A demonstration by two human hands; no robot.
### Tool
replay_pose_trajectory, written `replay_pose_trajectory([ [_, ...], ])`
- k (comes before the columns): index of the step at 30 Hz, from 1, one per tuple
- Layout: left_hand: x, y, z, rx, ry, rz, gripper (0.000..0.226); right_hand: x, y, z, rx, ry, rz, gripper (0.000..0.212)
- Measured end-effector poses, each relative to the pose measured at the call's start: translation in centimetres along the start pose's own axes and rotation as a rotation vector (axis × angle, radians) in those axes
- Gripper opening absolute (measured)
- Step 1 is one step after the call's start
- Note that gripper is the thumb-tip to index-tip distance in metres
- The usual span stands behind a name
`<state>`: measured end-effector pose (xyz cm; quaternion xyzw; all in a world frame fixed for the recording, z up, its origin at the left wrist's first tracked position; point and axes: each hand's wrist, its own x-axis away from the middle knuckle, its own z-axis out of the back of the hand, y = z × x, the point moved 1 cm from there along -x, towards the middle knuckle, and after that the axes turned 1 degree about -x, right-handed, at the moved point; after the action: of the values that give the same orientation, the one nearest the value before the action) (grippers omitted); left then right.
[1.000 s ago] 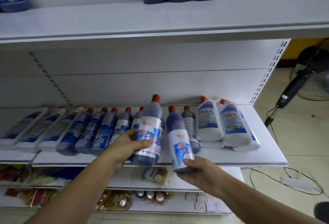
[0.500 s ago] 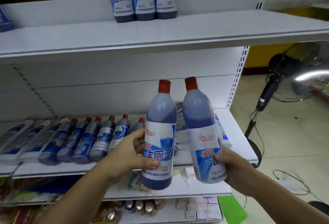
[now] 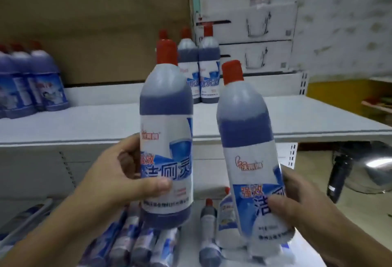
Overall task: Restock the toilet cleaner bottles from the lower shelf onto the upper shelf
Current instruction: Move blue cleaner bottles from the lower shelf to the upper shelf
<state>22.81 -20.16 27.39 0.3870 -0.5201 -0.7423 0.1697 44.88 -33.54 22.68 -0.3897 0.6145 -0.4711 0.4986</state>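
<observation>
We hold 2 full, heavy-looking bottles upright, left hand (image 3: 118,173) clamped on one bottle (image 3: 166,139), right hand (image 3: 297,203) on the other bottle (image 3: 250,152); the slick labels seem to favour low, wrapped grips.

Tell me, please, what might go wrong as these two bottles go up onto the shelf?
1. The right hand holds its tilted blue red-capped bottle low; it may slip.
2. The left hand's bottle could knock over the upright bottles standing on the white upper shelf.
</observation>
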Motion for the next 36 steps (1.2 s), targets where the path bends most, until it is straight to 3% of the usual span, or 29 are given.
replay_pose_trajectory([
  [6, -6.9, 2.5, 3.4, -0.012, 0.035, 0.002, 0.076, -6.9, -5.8, -0.1, 0.099, 0.08, 0.139, 0.042],
  [10, -10.8, 2.9, 6.5, -0.034, 0.075, 0.032, 0.096, -11.2, -7.6, 0.0, 0.094, 0.106, 0.121, 0.056],
  [16, -16.9, 0.8, 10.0, -0.08, 0.149, 0.056, 0.072, -19.2, -8.7, -1.3, 0.133, 0.21, 0.13, 0.058],
  [22, -22.5, -1.9, 11.1, -0.26, 0.026, 0.089, 0.049, -26.5, -8.2, -1.6, 0.283, 0.25, -0.018, 0.053],
  [28, -23.7, -6.4, 9.9, -0.264, 0.133, 0.05, 0.065, -28.3, -4.5, -1.3, 0.312, 0.346, 0.002, 0.051],
  [36, -24.2, -6.8, 9.4, -0.296, 0.074, 0.079, 0.062, -27.9, -3.5, -1.7, 0.529, 0.319, -0.003, 0.049],
])
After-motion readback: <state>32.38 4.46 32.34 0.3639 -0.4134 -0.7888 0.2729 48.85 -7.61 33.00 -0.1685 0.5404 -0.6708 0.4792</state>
